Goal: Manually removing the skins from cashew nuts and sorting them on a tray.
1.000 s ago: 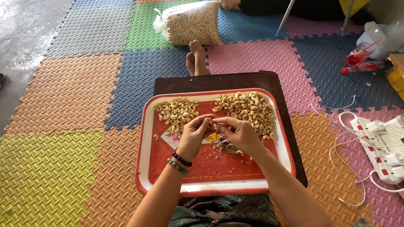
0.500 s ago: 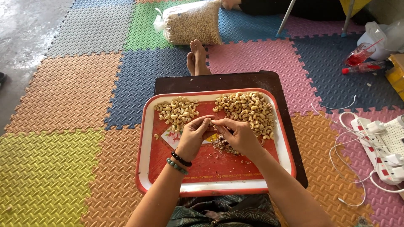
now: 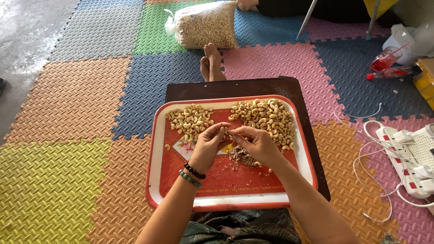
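I am pinching one pale curved cashew nut (image 3: 223, 131) between my left hand (image 3: 209, 145) and right hand (image 3: 256, 143), both closed on it above the red plastic tray (image 3: 156, 149). Pressing too hard could be snapping it, dropping pieces among the brown husk scraps (image 3: 242, 157).

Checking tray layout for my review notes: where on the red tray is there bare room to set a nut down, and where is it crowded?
Bare: the tray's near strip between the skin scraps and the near rim, and the left edge beside the left hand. Crowded: the far end, with the left nut pile and right nut pile, and the middle under the right hand.
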